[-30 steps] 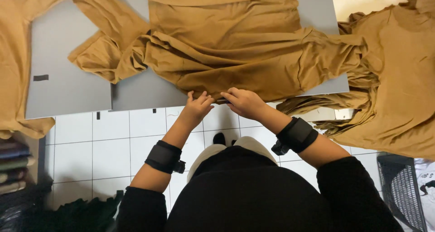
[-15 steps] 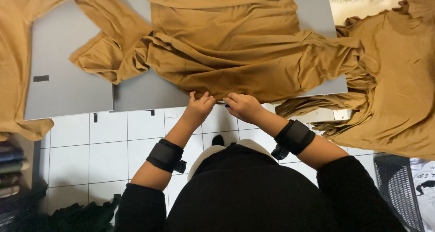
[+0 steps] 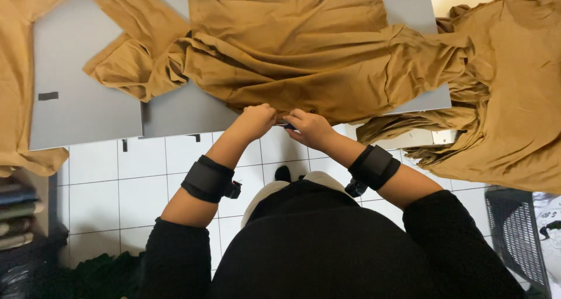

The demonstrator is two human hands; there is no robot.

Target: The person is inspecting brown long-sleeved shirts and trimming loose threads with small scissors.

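Both the left hand [image 3: 257, 119] and the right hand [image 3: 310, 126] pinch the near hem of the mustard shirt [image 3: 292, 53], spread across the grey bench [image 3: 87, 109]. With its sleeves bunched, any tug could drag it off the edge.

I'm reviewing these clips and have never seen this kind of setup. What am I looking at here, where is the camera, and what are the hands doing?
There is no machine here: a person works with two bare hands, filmed by a camera on their head that looks straight down. Each forearm wears a black wrist strap. A mustard-brown garment lies spread and wrinkled on a grey table above a white tiled floor. The left hand and right hand meet at the garment's near hem, at the table's edge, fingers closed around it. Something small and dark shows between them, too small to identify. More cloth of the same colour hangs at the right.
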